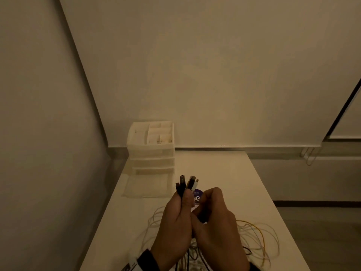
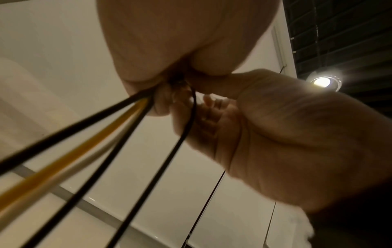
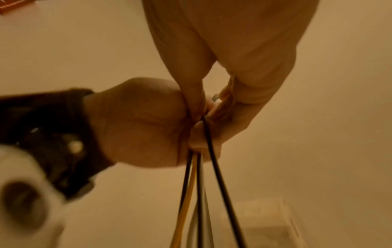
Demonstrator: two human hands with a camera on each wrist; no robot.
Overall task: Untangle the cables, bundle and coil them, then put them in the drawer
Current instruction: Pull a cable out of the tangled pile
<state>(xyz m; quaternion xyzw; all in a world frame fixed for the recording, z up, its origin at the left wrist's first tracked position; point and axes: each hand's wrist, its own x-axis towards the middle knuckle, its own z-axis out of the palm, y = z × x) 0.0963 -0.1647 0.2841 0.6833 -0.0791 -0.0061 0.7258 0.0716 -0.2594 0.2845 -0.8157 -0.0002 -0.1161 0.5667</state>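
Drawers (image 1: 151,153) of pale plastic stand stacked at the bench's (image 1: 224,173) far left corner, their contents too dim to make out, with a flat pale tray-like piece (image 1: 145,184) just before them. Above the near edge, the left hand (image 1: 175,218) has its fingers curled tight round the cables (image 1: 184,184), plug ends up. The right hand (image 1: 216,225), touching it, pinches one black cable (image 3: 214,151), while loose loops (image 1: 252,235) lie on the bench, partly hidden by both hands.
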